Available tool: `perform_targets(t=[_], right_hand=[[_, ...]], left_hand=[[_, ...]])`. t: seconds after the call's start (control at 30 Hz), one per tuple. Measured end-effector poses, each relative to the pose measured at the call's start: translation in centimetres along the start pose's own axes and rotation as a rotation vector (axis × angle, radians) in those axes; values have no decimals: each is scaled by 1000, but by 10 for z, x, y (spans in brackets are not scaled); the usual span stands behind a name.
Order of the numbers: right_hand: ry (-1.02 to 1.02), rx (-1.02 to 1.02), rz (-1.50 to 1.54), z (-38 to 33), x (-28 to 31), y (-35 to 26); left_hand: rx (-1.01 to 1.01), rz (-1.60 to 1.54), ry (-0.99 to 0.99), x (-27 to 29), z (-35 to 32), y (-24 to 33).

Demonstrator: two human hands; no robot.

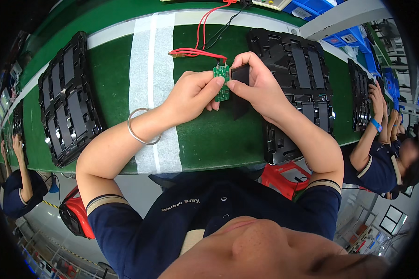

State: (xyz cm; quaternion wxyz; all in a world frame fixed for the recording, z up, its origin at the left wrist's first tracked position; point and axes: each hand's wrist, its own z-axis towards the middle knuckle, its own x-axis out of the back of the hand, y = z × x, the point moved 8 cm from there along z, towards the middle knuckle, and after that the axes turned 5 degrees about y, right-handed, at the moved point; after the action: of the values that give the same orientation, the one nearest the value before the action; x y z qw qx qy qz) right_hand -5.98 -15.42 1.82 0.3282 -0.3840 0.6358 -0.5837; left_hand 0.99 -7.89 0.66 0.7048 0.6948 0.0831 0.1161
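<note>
My left hand pinches a small green circuit board between thumb and fingers, above the green bench mat. Red and black wires run to the board's far end. My right hand grips a flat dark panel, perhaps a small screen, close against the board's right side. Whether the panel and the board touch is hard to make out. Both hands are closed, the right with its thumb on the panel's near left corner and its index finger bent over the far edge.
Black moulded trays holding grey flat pieces lie left and right of my hands. A white strip crosses the green bench. Blue bins stand at the far right. Other people work on both sides, and a red stool stands below the bench edge.
</note>
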Motion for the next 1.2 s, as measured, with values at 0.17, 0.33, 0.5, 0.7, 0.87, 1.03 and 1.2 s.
perform_targets(t=[0.17,0.33,0.5,0.7,0.87,1.03,1.2], right_hand=[[4,9,-18,-2,1,-1],[-19,0,15,-1,-3,-1],[-29,-34,109,-1,-1,3],[-100,-100,145,0,-7,6],[-96,-61,141,0,-5,4],[-88,-58,133,0,-5,2],[-93,-83,169,-1,-5,5]], left_hand=[[-7,-22,-44,-3,1,0],[-7,-38,-35,0,-2,-1],[-2,-49,-49,-2,0,-2],[-16,-73,-52,-1,-2,0],[-11,-86,-50,-1,-1,-4],[-24,-86,-51,-1,0,-3],[-31,-79,-57,-1,0,-1]])
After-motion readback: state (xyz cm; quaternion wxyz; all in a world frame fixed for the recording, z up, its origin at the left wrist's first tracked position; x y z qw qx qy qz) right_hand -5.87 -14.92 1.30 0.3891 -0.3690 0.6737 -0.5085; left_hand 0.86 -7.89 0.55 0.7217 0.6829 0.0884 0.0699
